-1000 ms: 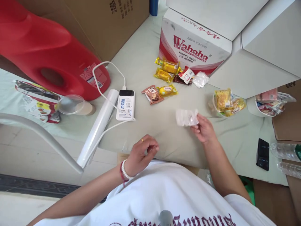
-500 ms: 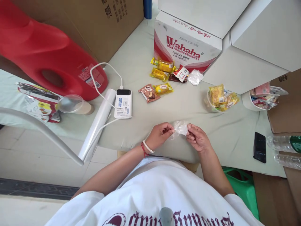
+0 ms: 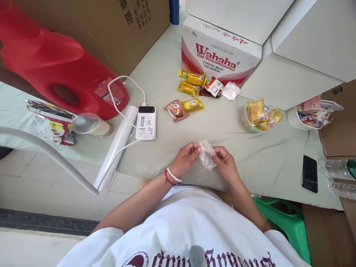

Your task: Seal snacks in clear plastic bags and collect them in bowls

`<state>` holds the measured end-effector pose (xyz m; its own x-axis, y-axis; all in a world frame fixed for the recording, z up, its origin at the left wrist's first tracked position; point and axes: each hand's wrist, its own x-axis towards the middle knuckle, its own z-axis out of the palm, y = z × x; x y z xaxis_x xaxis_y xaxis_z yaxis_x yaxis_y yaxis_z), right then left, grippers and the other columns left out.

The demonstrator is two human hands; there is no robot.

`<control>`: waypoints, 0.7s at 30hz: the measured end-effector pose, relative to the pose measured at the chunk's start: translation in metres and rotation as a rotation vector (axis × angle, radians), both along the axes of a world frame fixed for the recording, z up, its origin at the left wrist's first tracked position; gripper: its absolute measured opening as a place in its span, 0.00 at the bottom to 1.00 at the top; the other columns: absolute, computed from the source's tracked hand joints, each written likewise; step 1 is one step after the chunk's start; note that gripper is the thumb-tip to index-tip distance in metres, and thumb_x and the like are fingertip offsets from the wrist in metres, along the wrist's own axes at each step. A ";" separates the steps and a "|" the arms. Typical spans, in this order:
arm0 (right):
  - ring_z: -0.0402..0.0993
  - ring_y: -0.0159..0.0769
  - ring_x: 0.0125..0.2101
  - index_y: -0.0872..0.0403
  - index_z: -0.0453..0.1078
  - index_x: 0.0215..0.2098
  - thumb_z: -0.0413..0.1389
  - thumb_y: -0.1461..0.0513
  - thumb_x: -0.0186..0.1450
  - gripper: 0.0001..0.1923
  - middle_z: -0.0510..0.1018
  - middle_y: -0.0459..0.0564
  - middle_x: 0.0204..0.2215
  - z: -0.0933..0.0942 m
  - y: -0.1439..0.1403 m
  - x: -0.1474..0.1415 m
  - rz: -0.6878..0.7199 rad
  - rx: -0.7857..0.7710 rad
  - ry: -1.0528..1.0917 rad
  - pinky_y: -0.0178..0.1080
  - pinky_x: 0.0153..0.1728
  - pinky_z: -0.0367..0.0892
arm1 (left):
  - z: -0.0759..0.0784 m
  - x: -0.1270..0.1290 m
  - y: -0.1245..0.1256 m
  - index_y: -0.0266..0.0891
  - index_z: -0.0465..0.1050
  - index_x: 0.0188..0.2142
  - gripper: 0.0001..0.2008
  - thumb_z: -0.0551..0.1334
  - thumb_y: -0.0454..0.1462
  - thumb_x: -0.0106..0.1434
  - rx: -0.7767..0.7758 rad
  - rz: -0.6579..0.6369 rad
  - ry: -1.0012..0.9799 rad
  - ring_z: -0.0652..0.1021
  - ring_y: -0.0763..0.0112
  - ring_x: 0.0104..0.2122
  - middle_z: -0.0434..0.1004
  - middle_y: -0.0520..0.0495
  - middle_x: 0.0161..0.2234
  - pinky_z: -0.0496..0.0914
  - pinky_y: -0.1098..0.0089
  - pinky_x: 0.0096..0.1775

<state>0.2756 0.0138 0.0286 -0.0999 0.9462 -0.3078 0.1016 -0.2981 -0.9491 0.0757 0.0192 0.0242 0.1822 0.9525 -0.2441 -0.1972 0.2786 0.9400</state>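
Head view: both hands now meet over the near edge of the grey-green cloth (image 3: 172,137). A second ago the right hand (image 3: 226,167) alone held the small clear plastic bag (image 3: 206,157) out over the cloth while the left hand (image 3: 185,159) hung loosely curled near the body; since then the left has come up and pinched the bag's other side. Fingers of both hands are closed on the crumpled film, thumbs against forefingers, and the bag hangs between them, now more bunched and lower than half a second ago, so the two-handed working of the film looks under way. Beyond: two wrapped snacks (image 3: 183,107), more wrappers by the Wahaha box (image 3: 219,55), a bowl of snacks (image 3: 261,115), a power bank (image 3: 146,122) with its white cable. Nothing lies between the hands and these.
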 end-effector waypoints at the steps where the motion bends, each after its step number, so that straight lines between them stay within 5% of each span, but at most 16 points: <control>1: 0.72 0.35 0.41 0.49 0.75 0.38 0.68 0.53 0.60 0.13 0.77 0.48 0.44 0.000 0.001 0.004 -0.012 0.036 -0.025 0.35 0.41 0.69 | 0.001 -0.004 0.002 0.39 0.70 0.32 0.22 0.67 0.56 0.61 0.025 0.006 0.016 0.67 0.73 0.31 0.69 0.53 0.29 0.63 0.71 0.35; 4: 0.73 0.34 0.35 0.50 0.77 0.35 0.68 0.54 0.59 0.11 0.79 0.48 0.37 0.010 0.005 0.022 0.006 0.048 -0.022 0.35 0.36 0.69 | 0.008 -0.019 0.009 0.38 0.71 0.31 0.22 0.70 0.55 0.59 0.023 -0.050 0.015 0.71 0.72 0.35 0.73 0.50 0.35 0.66 0.71 0.38; 8: 0.61 0.27 0.19 0.52 0.77 0.32 0.69 0.50 0.59 0.15 0.71 0.42 0.20 0.026 0.004 0.046 0.092 -0.161 0.058 0.32 0.20 0.60 | 0.018 -0.037 0.028 0.39 0.69 0.30 0.21 0.72 0.52 0.57 -0.179 -0.260 -0.102 0.68 0.77 0.22 0.68 0.55 0.24 0.63 0.74 0.26; 10: 0.55 0.24 0.15 0.53 0.76 0.31 0.70 0.49 0.57 0.18 0.67 0.40 0.17 0.028 0.001 0.053 0.007 -0.236 0.117 0.29 0.15 0.54 | 0.020 -0.040 0.039 0.39 0.68 0.30 0.20 0.75 0.47 0.54 -0.266 -0.190 -0.166 0.67 0.79 0.20 0.66 0.57 0.22 0.62 0.76 0.23; 14: 0.52 0.19 0.13 0.53 0.72 0.30 0.74 0.52 0.52 0.21 0.69 0.39 0.20 0.017 -0.007 0.053 -0.300 -0.345 0.338 0.25 0.11 0.49 | 0.014 -0.036 0.049 0.40 0.65 0.32 0.18 0.73 0.40 0.51 -0.355 0.262 -0.281 0.70 0.80 0.20 0.69 0.57 0.24 0.60 0.79 0.20; 16: 0.54 0.18 0.14 0.53 0.71 0.31 0.75 0.53 0.52 0.21 0.71 0.41 0.21 0.011 -0.012 0.050 -0.408 -0.378 0.435 0.23 0.11 0.52 | 0.010 -0.033 0.041 0.41 0.63 0.32 0.18 0.72 0.40 0.51 -0.356 0.386 -0.266 0.72 0.80 0.21 0.71 0.56 0.26 0.56 0.80 0.19; 18: 0.54 0.18 0.14 0.54 0.71 0.32 0.75 0.54 0.52 0.21 0.71 0.41 0.20 0.006 -0.017 0.048 -0.453 -0.410 0.486 0.22 0.11 0.54 | 0.009 -0.028 0.026 0.40 0.64 0.32 0.17 0.71 0.43 0.52 -0.349 0.368 -0.217 0.71 0.81 0.19 0.72 0.56 0.26 0.51 0.80 0.17; 21: 0.54 0.18 0.14 0.53 0.70 0.33 0.74 0.54 0.54 0.20 0.71 0.41 0.20 0.003 -0.024 0.045 -0.437 -0.443 0.511 0.21 0.10 0.55 | 0.009 -0.015 0.003 0.37 0.69 0.32 0.18 0.71 0.48 0.54 -0.360 0.137 -0.138 0.67 0.83 0.17 0.74 0.53 0.27 0.49 0.78 0.17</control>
<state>0.3202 -0.0103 0.0317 0.0211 0.7328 -0.6801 -0.5265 -0.5702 -0.6306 0.0609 0.0218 0.0329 0.1140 0.8282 -0.5488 -0.3723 0.5477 0.7493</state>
